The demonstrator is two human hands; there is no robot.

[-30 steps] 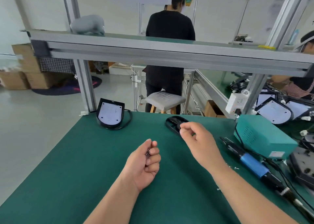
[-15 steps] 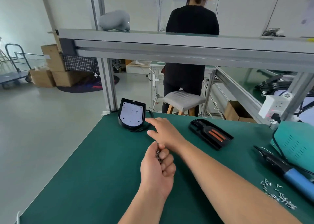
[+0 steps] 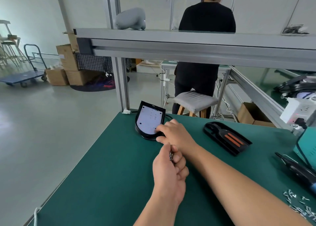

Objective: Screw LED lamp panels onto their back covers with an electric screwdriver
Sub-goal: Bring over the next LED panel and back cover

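On the green counter (image 3: 102, 165), the black back cover (image 3: 146, 136) holding its white LED panel (image 3: 148, 121) lay just left of the right fingers (image 3: 159, 129). These fingers, with the thumb, pinched its near right corner. The left hand (image 3: 169, 172) clenched small screws (image 3: 171, 156), directly below the right hand (image 3: 176, 133). Well right of the fingers lay a black tray (image 3: 227, 138), the electric screwdriver (image 3: 297, 171) and loose screws (image 3: 297, 203).

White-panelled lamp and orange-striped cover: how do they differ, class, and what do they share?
The white-panelled lamp shows a white face; the orange-striped cover shows a dark inside. The right hand touches the lamp; the cover lies untouched. Both are black-shelled, rounded at one end.
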